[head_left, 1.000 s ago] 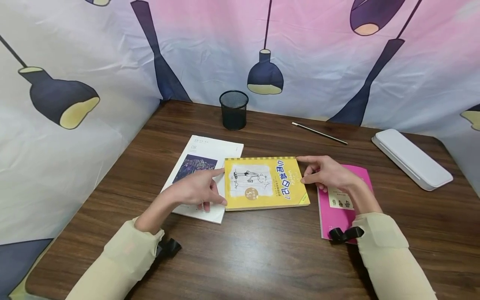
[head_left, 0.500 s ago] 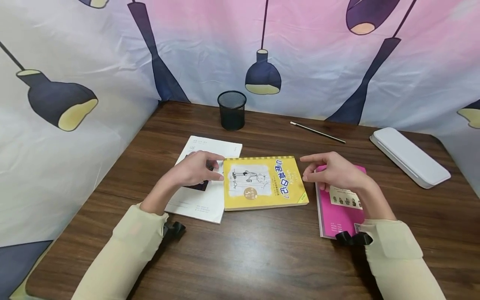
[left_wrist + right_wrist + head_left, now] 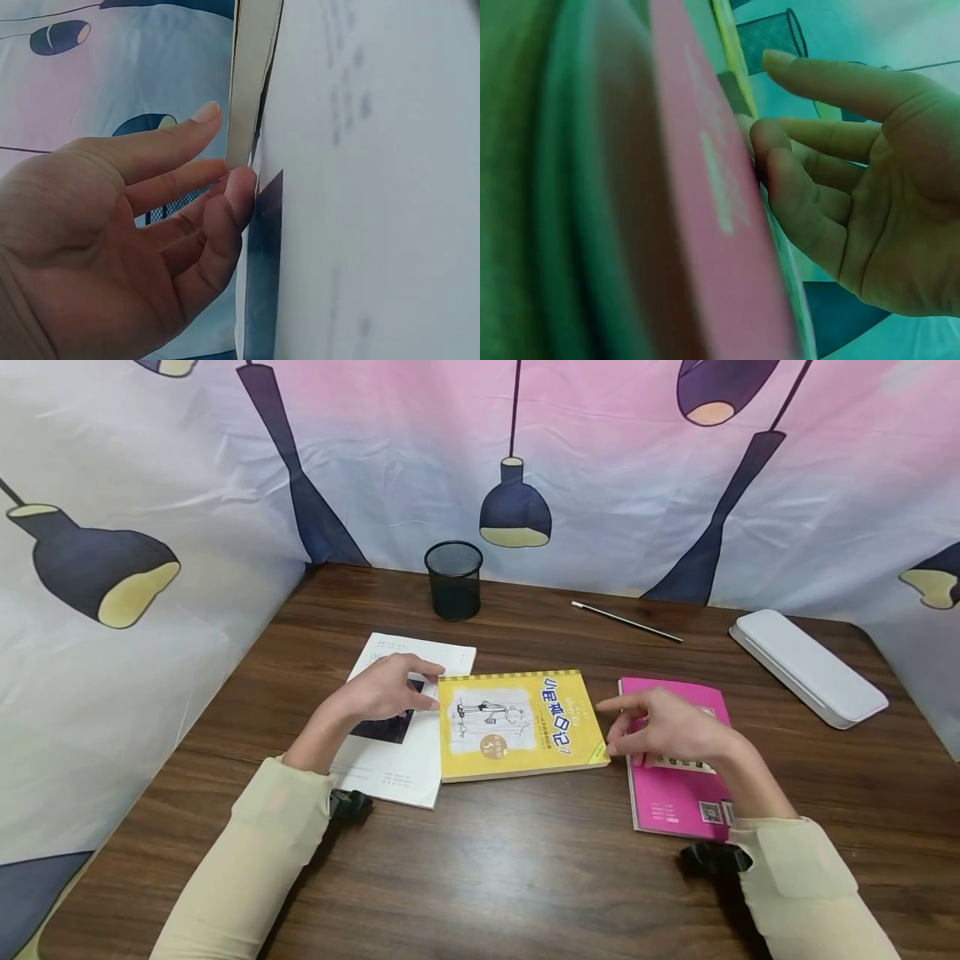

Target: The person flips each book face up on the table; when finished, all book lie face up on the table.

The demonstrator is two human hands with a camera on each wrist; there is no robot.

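Note:
A yellow comic book [image 3: 517, 724] lies in the middle of the table, its left part over a white book [image 3: 397, 781]. My left hand [image 3: 386, 689] hovers above the white book, thumb and index fingertips right at the yellow book's left edge. In the left wrist view, the left hand's thumb [image 3: 172, 146] stands beside the yellow book's page edge [image 3: 251, 82], fingers loosely bent. Over a pink book [image 3: 675, 797], my right hand [image 3: 663, 724] has its index and thumb spread near the yellow book's right edge. The right wrist view shows its relaxed fingers [image 3: 810, 195] beside the pink cover.
A black mesh pen cup [image 3: 454, 583] stands at the back of the dark wooden table [image 3: 525, 877]. To its right lie a pencil [image 3: 626, 622] and a white case [image 3: 808, 668]. A lamp-patterned cloth [image 3: 420, 460] hangs behind and at the left.
Both hands have eased off the yellow book's sides. My left hand moved toward its far left corner; my right drew back slightly, then came down along the right edge. The books stay put.

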